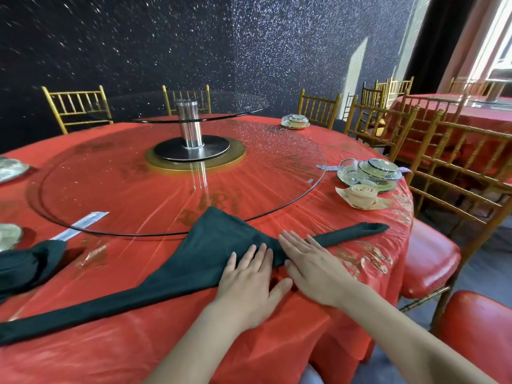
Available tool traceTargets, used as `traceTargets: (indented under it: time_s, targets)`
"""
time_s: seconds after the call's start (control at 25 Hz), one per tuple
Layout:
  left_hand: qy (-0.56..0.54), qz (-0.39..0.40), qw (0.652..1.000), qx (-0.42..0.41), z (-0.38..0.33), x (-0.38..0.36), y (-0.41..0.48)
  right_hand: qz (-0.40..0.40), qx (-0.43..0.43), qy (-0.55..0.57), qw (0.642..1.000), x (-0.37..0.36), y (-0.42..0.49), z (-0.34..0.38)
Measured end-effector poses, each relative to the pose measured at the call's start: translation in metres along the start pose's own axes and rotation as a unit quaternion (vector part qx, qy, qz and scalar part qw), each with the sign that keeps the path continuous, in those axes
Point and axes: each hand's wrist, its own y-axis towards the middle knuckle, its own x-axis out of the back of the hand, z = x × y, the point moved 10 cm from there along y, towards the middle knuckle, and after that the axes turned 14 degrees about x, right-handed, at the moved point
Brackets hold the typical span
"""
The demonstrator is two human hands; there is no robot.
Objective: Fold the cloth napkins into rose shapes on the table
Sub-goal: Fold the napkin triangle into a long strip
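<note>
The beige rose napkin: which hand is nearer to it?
Right. The right hand lies flat on the green napkin, nearer the person than the rose and to its left. The left hand lies further left.

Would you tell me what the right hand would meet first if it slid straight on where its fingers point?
Most likely the rim of the glass turntable, past a strip of red tablecloth; the right hand lies flat on the green napkin. Depth is uncertain.

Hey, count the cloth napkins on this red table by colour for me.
Dark green: 2, the spread dark green napkin and the bunched dark green napkin at the left edge.
Beige: 1, the beige rose napkin.
Total: 3.
</note>
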Motion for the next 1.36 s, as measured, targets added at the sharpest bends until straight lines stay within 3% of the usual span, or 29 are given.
traceTargets:
  time_s: [0.16,0.48,0.84,1.36]
  targets:
    - [-0.006,0.001,1.0,-0.001,0.021,0.004,-0.016,0.022,-0.004,0.005,1.0,-0.012,0.001,-0.002]
    - [0.033,-0.011,0.996,0.086,0.105,0.009,-0.059,0.027,-0.017,-0.004,0.999,-0.006,0.003,0.008]
    - [0.011,0.002,0.995,0.103,0.108,0.007,-0.059,0.041,0.109,-0.026,0.993,-0.02,0.051,0.108]
    - [-0.006,-0.011,0.987,0.163,0.19,0.013,-0.101,0.038,0.108,-0.017,0.993,-0.026,0.049,0.114]
